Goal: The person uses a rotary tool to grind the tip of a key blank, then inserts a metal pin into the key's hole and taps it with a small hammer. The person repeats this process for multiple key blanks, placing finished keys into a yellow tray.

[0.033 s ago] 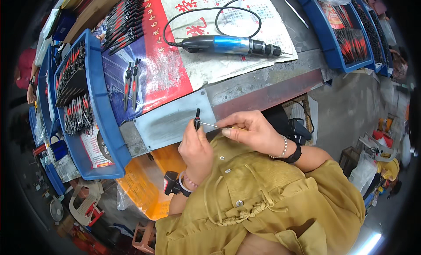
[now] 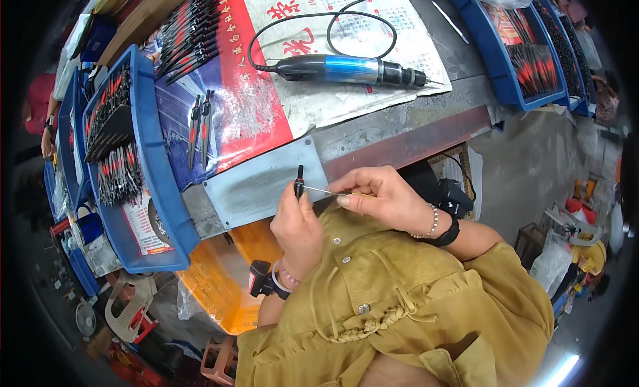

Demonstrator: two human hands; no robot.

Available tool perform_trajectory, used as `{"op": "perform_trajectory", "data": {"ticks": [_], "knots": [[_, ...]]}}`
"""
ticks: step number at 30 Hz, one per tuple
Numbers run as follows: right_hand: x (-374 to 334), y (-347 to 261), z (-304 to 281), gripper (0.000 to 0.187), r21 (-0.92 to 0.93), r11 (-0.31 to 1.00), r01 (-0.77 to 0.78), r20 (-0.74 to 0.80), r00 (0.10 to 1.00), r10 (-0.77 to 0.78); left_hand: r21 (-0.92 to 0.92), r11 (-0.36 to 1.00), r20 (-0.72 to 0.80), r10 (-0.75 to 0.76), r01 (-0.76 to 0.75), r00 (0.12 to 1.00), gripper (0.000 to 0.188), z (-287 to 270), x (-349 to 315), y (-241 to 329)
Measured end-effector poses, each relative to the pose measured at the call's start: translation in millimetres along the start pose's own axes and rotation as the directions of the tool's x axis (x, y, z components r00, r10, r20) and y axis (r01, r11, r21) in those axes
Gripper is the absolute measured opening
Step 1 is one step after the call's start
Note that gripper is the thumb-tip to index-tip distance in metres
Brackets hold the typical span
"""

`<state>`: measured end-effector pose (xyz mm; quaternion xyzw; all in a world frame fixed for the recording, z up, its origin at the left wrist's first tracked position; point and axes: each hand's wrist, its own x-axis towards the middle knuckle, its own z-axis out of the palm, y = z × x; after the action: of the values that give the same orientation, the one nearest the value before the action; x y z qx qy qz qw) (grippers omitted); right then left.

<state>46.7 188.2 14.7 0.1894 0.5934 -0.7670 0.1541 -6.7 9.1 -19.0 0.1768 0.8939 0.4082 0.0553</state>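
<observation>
My left hand (image 2: pixel 297 235) is closed around a slim black part with a red mark (image 2: pixel 299 180), held upright at the near edge of the bench. In my right hand (image 2: pixel 386 199) a thin screwdriver (image 2: pixel 319 189) is pinched; its shaft points left and its tip meets the black part. My fingers hide most of the screwdriver's handle. Under and beyond my left hand lies a pale metal plate (image 2: pixel 263 180). Two black-and-red pen-like pieces (image 2: pixel 200 128) lie on the printed sheet to the left.
A blue-and-black electric screwdriver (image 2: pixel 349 68) with a looping cord rests on the sheet. Blue bins with black-and-red pieces stand at the left (image 2: pixel 160 180) and far right (image 2: pixel 526 97). Rows of similar pieces (image 2: pixel 190 37) lie at the back left, and a white stick (image 2: pixel 450 22) at the back.
</observation>
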Motion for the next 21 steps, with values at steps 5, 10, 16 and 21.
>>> {"op": "perform_trajectory", "data": {"ticks": [5, 10, 16, 21], "knots": [[-13, -23, 0, 0.037, -0.599, 0.669, 0.441, 0.148, 0.881, -0.449, -0.547, 0.762, 0.251, -0.245, 0.346, 0.936, 0.018, -16, 8, 8], [-19, -26, 2, 0.037, -0.643, 0.542, 0.542, 0.192, 0.798, -0.571, -0.707, 0.492, 0.434, -0.264, 0.507, 0.861, 0.017, -29, 13, 16], [-19, -19, 3, 0.033, -0.665, 0.527, 0.529, 0.187, 0.801, -0.568, -0.688, 0.508, 0.44, -0.274, 0.518, 0.855, 0.019, -32, 13, 19], [-17, -13, 0, 0.03, -0.487, 0.753, 0.443, 0.049, 0.874, -0.483, -0.479, 0.824, 0.227, -0.215, 0.302, 0.95, 0.017, -24, 7, 14]]}}
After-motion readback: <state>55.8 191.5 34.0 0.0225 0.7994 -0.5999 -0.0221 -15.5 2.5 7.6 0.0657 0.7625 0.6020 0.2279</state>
